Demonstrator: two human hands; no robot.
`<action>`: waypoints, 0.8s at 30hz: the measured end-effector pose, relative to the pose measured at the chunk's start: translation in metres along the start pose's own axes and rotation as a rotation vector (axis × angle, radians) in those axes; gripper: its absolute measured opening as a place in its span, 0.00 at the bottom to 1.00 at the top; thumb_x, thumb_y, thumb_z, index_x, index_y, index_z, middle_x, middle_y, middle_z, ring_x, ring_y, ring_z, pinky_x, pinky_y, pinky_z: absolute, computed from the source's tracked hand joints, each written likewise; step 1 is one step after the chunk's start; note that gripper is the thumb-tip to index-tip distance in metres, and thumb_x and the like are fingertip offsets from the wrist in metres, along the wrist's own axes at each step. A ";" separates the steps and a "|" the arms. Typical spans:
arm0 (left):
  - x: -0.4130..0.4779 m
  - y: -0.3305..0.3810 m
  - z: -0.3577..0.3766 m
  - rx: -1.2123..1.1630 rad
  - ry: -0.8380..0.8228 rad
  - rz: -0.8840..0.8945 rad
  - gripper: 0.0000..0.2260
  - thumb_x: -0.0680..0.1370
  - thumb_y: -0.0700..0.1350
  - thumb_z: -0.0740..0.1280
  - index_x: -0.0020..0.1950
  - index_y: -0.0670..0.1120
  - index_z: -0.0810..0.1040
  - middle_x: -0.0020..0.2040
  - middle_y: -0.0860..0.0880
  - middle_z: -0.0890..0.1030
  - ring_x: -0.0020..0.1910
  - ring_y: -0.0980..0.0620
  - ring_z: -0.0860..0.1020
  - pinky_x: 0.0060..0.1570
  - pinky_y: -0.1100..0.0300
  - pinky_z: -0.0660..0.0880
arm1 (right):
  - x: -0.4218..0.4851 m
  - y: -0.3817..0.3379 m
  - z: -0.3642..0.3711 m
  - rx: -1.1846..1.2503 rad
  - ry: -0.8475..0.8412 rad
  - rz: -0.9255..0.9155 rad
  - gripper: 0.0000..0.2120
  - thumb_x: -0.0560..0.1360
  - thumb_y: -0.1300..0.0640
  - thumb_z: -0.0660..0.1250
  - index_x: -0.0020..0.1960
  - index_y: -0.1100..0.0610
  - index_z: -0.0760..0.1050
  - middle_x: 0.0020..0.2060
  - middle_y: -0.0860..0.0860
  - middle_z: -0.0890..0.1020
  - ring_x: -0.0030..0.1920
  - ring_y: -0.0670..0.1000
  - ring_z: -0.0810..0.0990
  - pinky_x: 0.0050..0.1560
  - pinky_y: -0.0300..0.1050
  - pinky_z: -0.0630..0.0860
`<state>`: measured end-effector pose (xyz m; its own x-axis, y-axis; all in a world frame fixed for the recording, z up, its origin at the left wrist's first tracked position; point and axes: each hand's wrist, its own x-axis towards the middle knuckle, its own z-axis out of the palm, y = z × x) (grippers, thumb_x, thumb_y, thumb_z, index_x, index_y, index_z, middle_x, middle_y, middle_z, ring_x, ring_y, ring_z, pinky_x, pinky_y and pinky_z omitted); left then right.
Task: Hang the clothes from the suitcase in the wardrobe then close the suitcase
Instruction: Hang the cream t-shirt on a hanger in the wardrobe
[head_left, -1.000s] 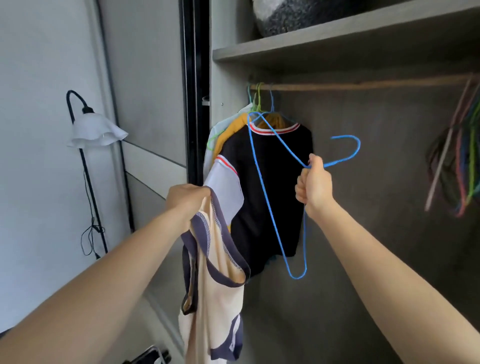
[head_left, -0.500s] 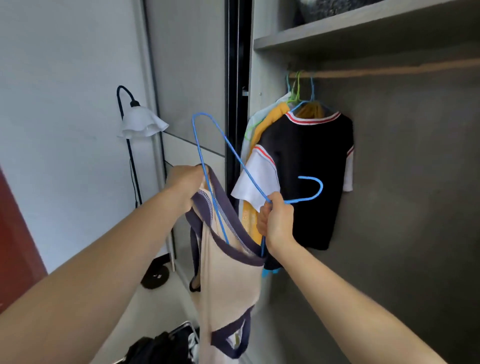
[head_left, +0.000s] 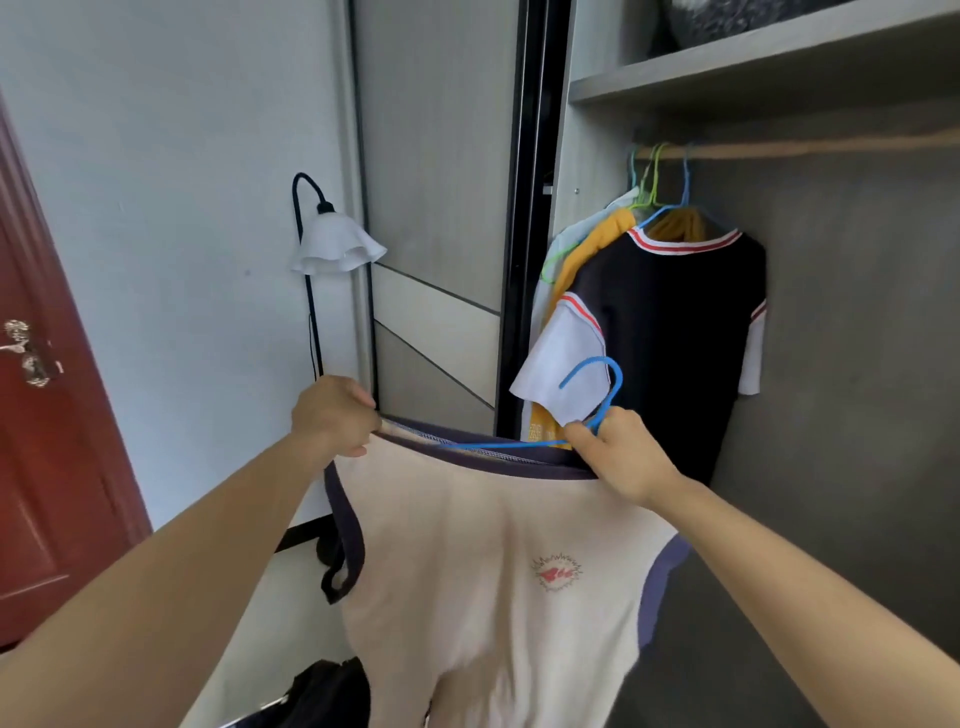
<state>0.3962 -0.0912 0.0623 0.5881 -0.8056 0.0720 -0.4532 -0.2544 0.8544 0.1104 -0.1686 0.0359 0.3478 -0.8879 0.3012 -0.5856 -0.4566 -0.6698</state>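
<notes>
A cream sleeveless top (head_left: 483, 561) with dark navy trim and a small red print hangs spread out in front of me. My left hand (head_left: 332, 415) grips its left shoulder strap. My right hand (head_left: 618, 452) holds the neck of a blue wire hanger (head_left: 597, 384), whose hook points up while its body lies inside the top's neckline. In the wardrobe, a black shirt (head_left: 670, 332) with white sleeves hangs on the wooden rail (head_left: 810, 149) beside a yellow garment and a white one. Dark clothes (head_left: 322, 693) at the bottom edge lie where the suitcase is barely visible.
A floor lamp (head_left: 332, 244) with a white shade stands against the wall left of the wardrobe's sliding door (head_left: 436, 234). A red door (head_left: 41, 415) is at far left. A shelf (head_left: 769, 67) with a dark bundle runs above the rail.
The hanger went from upright beside the top to lying inside its neckline. My hands moved apart and spread the top flat. The view shifted left and down.
</notes>
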 end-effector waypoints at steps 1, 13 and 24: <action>0.000 0.000 0.000 -0.015 -0.020 0.004 0.08 0.72 0.32 0.68 0.40 0.44 0.78 0.37 0.45 0.77 0.32 0.51 0.77 0.25 0.63 0.78 | 0.001 -0.004 0.001 -0.049 -0.023 0.016 0.24 0.76 0.52 0.63 0.26 0.55 0.57 0.20 0.47 0.60 0.24 0.47 0.57 0.29 0.45 0.59; -0.021 0.023 0.011 0.015 -0.266 0.094 0.05 0.69 0.35 0.67 0.43 0.39 0.81 0.31 0.46 0.74 0.29 0.49 0.69 0.28 0.63 0.64 | 0.019 -0.053 0.006 -0.003 -0.066 0.041 0.24 0.78 0.56 0.64 0.26 0.56 0.59 0.15 0.44 0.62 0.18 0.45 0.60 0.23 0.35 0.61; -0.028 -0.012 0.026 0.498 -0.183 0.635 0.15 0.80 0.55 0.61 0.35 0.52 0.67 0.30 0.51 0.71 0.36 0.46 0.72 0.37 0.53 0.69 | 0.026 -0.054 0.007 0.156 -0.052 -0.004 0.26 0.79 0.51 0.65 0.24 0.55 0.62 0.16 0.44 0.63 0.18 0.45 0.60 0.23 0.31 0.61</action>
<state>0.3679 -0.0800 0.0365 0.0211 -0.9392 0.3426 -0.9313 0.1062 0.3483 0.1566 -0.1664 0.0753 0.3896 -0.8801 0.2713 -0.4651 -0.4422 -0.7669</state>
